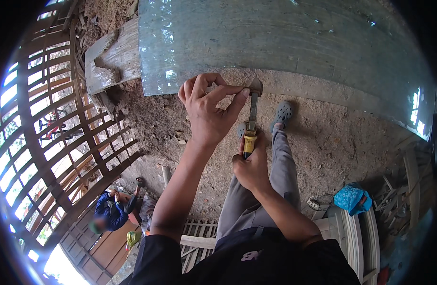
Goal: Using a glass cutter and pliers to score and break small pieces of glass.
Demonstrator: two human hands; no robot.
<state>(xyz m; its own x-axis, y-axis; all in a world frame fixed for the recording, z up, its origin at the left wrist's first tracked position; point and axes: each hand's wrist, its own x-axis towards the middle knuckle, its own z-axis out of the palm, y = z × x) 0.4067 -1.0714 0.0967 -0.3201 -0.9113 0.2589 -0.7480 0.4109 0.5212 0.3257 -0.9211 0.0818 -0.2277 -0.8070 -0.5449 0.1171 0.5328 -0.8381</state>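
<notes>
I saw the hammer [252,111] just short of the near edge of the glass [275,38]. The right hand [251,166] was wrapped round its grip [250,142], I think to hold it up. The left hand [209,111] had thumb and finger close together at its head [257,86], maybe to steady it; I couldn't tell if they pinched anything. A plank [126,54] stuck out past the glass's left end, perhaps propping it.

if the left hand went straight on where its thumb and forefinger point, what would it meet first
The left hand would meet the head of the tool in the right hand; its fingertips look right at that head, though one view leaves depth uncertain.
</notes>
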